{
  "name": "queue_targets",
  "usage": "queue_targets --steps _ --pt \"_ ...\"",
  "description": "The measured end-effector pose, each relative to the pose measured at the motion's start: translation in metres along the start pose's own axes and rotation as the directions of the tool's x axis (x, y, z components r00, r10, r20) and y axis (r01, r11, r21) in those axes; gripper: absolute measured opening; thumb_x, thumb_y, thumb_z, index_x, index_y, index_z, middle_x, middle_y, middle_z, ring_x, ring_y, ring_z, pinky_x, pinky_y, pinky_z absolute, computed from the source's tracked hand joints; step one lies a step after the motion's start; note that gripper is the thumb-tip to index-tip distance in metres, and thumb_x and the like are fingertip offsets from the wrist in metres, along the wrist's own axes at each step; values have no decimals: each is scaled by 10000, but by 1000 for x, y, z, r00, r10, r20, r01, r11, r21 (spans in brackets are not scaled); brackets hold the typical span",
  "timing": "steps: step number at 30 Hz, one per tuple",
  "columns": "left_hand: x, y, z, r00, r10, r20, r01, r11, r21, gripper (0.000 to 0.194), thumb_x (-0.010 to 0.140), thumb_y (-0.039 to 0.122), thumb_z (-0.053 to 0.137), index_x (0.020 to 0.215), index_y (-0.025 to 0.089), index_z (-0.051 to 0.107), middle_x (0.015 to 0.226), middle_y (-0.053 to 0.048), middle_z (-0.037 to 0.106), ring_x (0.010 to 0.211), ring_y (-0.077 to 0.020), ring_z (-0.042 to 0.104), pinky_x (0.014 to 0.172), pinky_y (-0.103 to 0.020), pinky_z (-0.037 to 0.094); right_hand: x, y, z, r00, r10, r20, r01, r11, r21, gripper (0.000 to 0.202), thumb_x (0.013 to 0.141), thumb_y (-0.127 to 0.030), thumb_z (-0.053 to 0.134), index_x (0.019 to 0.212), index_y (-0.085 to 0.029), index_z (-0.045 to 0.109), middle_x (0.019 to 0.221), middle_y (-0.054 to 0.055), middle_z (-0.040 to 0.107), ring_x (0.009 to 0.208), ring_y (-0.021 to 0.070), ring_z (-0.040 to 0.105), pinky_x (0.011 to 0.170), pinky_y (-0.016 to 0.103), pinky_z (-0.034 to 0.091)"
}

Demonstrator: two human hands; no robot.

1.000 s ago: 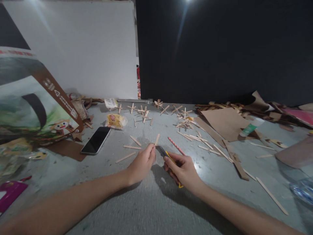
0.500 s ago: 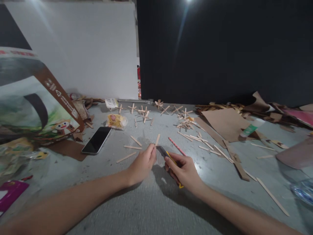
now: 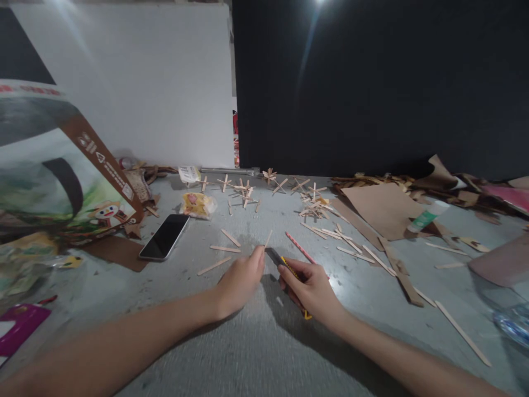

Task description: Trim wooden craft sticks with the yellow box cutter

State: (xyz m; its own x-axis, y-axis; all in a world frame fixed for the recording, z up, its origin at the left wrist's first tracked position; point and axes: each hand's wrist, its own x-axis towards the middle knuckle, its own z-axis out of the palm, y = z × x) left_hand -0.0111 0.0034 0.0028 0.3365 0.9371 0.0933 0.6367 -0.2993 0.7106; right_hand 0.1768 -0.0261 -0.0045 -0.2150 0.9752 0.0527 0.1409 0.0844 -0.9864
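Observation:
Near the middle, my left hand (image 3: 242, 280) pinches a short wooden stick (image 3: 268, 238), whose upper end points up past the fingertips. My right hand (image 3: 308, 289) is closed around a yellow and black utility knife (image 3: 289, 267). The knife's dark tip (image 3: 271, 253) lies close beside the left fingertips; whether it touches the stick cannot be made out. Loose sticks (image 3: 214, 266) lie left of my left hand. Just beyond my right hand is a red patterned straw-like stick (image 3: 300, 247). Several crossed-stick pieces (image 3: 280, 186) stand farther back on the grey table (image 3: 248, 353).
A phone (image 3: 164, 237) and a yellow packet (image 3: 197, 205) lie to the left, beside a large printed bag (image 3: 33, 182). Right of my hands are more sticks (image 3: 378, 260), brown cardboard (image 3: 382, 209), a glue tube (image 3: 427, 216) and a clear plastic object (image 3: 512, 325).
The stick in my left hand has turned and now looks narrower, seen more edge-on. My left hand has rotated slightly, while my right hand with the knife has barely moved.

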Motion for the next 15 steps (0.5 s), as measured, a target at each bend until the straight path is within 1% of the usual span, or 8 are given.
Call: queue_targets --steps 2,4,7,11,15 --pt "-1 -1 0 1000 -13 16 12 999 40 196 1045 288 346 1056 228 533 643 39 484 572 -180 484 594 -299 276 0 0 0 1000 17 6 -17 1000 7 522 930 -660 628 649 -229 543 484 -54 431 354 89 372 342 230 248" --pt "0 -2 0 1000 -6 28 4 999 38 197 1044 285 342 1041 226 530 642 36 503 570 -177 492 589 -295 283 1 1 -1 999 43 14 -43 999 21 530 915 -679 637 652 -228 547 479 -57 428 340 88 370 330 228 257" --pt "2 -3 1 999 20 28 -18 998 -53 235 1058 324 318 950 229 505 645 29 540 575 -168 513 594 -287 322 2 3 -2 997 69 25 -70 996 57 546 895 -705 652 661 -220 563 485 -54 450 320 83 375 315 224 263" --pt "5 -5 3 998 63 -2 -62 976 -207 371 1088 426 282 817 237 452 607 36 541 560 -148 518 609 -282 373 4 3 -2 995 82 51 -88 988 130 567 867 -737 674 676 -210 587 514 -45 491 316 74 381 302 217 272" --pt "6 -6 5 999 27 -37 -36 964 -262 403 1081 496 287 881 230 514 566 55 516 534 -152 511 590 -286 377 4 1 -1 995 87 58 -95 983 155 584 843 -758 690 678 -206 596 513 -50 491 308 68 371 287 210 267"
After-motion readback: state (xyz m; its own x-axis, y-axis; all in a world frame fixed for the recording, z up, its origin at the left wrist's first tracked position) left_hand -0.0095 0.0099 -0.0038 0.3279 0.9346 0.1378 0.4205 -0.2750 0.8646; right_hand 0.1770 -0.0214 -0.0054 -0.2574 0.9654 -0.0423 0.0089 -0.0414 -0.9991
